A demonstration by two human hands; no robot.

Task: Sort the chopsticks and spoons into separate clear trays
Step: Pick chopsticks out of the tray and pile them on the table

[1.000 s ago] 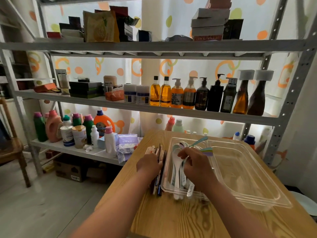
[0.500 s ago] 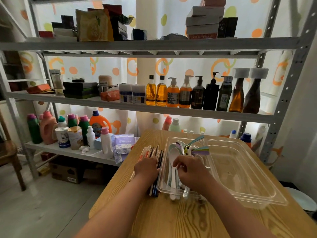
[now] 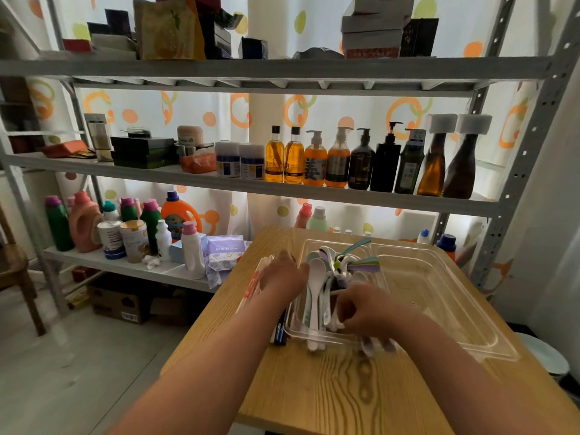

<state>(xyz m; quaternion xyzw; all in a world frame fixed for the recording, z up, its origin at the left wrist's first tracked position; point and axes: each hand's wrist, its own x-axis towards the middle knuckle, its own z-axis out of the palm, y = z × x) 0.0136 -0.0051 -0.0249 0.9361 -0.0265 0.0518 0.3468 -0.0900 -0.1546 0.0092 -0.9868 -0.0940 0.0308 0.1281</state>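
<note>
Several white and coloured spoons (image 3: 317, 277) lie in the left clear tray (image 3: 293, 328) on the wooden table (image 3: 329, 390). My right hand (image 3: 364, 312) is inside this tray near its front rim, and its curled fingers grip some spoon handles. A few handle ends stick out, blurred, over the rim. Wrapped and dark chopsticks (image 3: 251, 288) lie in a pile on the table just left of the tray. My left hand (image 3: 282, 277) rests palm down on that pile, with its thumb against the tray's side. A second clear tray (image 3: 439, 277) to the right holds nothing.
A grey metal shelf unit (image 3: 251, 196) stands right behind the table, full of bottles and boxes. Detergent bottles and packets (image 3: 222, 252) sit on its low shelf beside the table's left corner. A white wall (image 3: 552, 215) is at the right and a wooden chair (image 3: 15, 265) at far left.
My left hand has slid forward along the chopstick pile. My right hand has drawn back toward the tray's front rim, pulling spoon handles with it.
</note>
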